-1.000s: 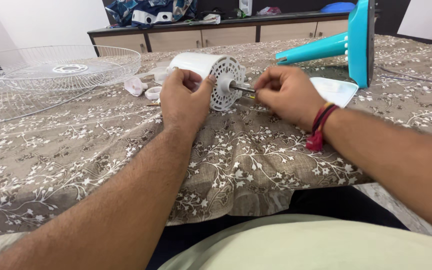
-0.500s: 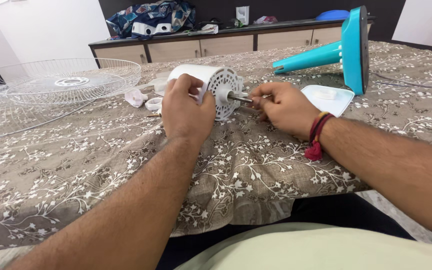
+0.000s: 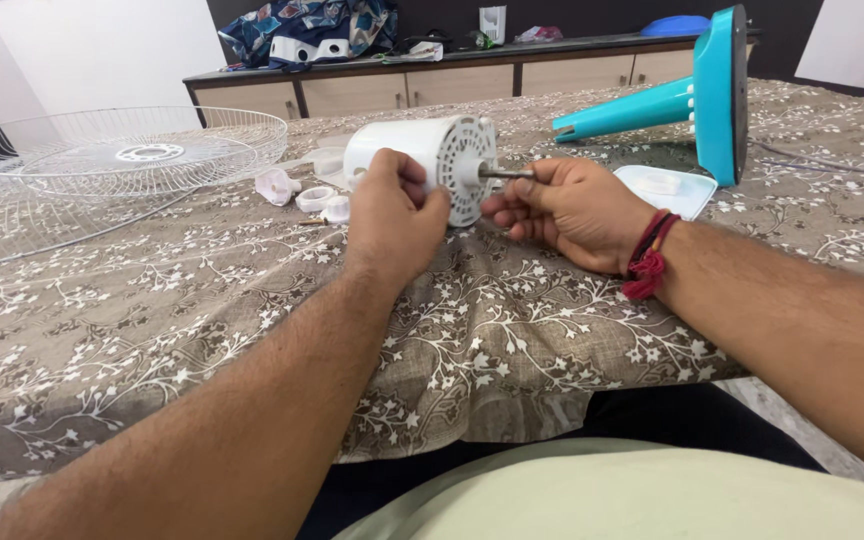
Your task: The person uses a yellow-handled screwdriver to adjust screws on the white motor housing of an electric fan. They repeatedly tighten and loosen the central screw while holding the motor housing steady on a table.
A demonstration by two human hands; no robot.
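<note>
A white fan motor housing [image 3: 407, 145] lies on its side on the patterned cloth, its vented face turned right with a metal shaft [image 3: 505, 172] sticking out. My left hand [image 3: 392, 215] grips the housing from the near side. My right hand [image 3: 572, 210], with a red thread band at the wrist, pinches the shaft's end between fingers and thumb.
A white wire fan guard [image 3: 117, 150] lies at the left, another partly under it. Small white plastic parts [image 3: 302, 190] sit beside the motor. A teal fan stand and base [image 3: 707, 90] lies at the right, with a white cover [image 3: 667, 185] near it. A cabinet [image 3: 402, 90] stands behind.
The view has shifted slightly. My left hand slid back along the housing so the vented face shows more. My right hand stays on the shaft.
</note>
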